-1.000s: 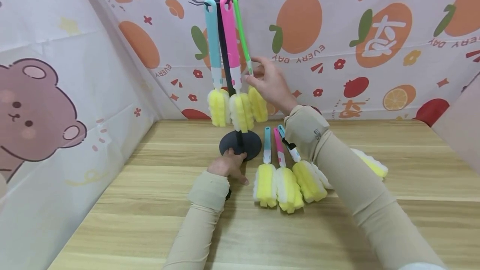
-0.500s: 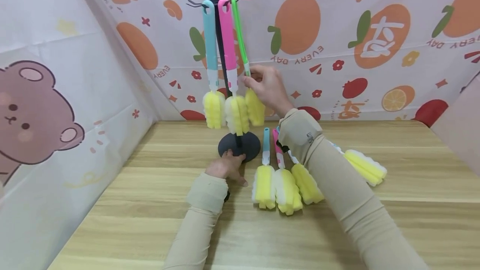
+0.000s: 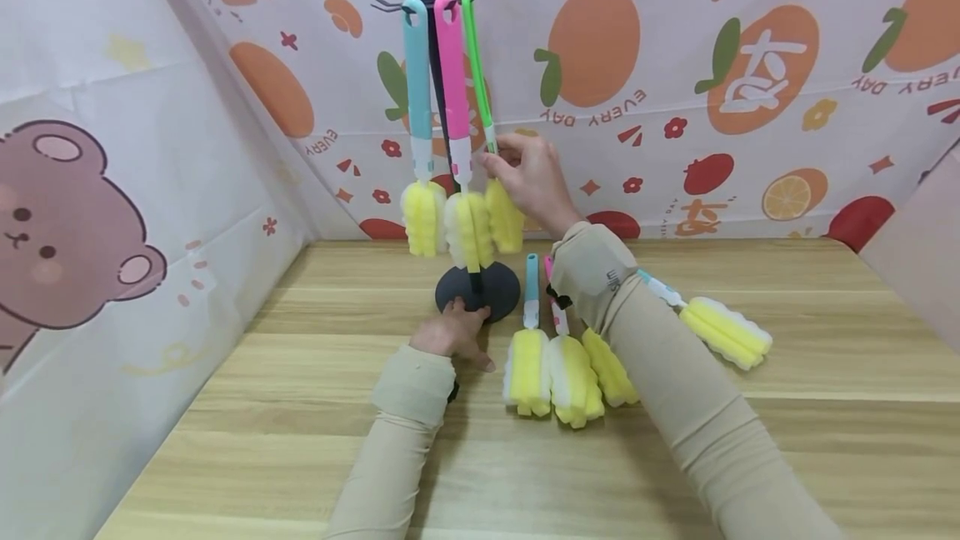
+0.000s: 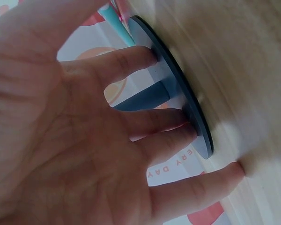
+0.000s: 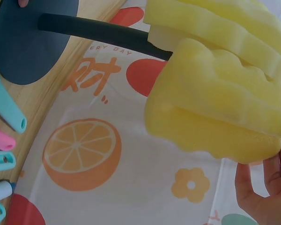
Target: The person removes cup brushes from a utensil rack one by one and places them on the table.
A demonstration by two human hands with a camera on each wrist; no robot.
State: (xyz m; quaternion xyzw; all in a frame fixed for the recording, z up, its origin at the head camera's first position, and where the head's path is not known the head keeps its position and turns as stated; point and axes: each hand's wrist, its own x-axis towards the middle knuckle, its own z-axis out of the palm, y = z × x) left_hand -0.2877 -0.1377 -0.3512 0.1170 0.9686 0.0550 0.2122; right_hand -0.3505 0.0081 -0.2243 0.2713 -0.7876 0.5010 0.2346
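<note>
A dark hook stand [image 3: 502, 288] with a round base holds hanging sponge brushes. One has a blue handle [image 3: 418, 77], one a pink handle [image 3: 453, 73]. To their right hangs a green-handled sponge brush [image 3: 478, 77], its loop at a hook. My right hand [image 3: 534, 180] pinches this brush near its neck, just above the yellow sponge head [image 3: 506, 222]. My left hand [image 3: 453, 332] presses the stand's base with spread fingertips. In the left wrist view, that hand [image 4: 93, 140] has one finger on the tabletop. The right wrist view shows yellow sponge [image 5: 206, 103] covering part of my right hand.
Sponge brushes with blue [image 3: 532, 282] and pink [image 3: 558, 311] handles lie right of the stand. My right sleeve partly covers another yellow sponge head [image 3: 611, 369]. A blue-handled brush [image 3: 723, 332] lies farther right. Behind the wooden table [image 3: 300, 440] hangs a fruit-printed cloth [image 3: 675, 182].
My right hand has shifted slightly down and left with the green-handled brush. The right forearm has moved left, uncovering the far-right brush. My left hand stays on the base.
</note>
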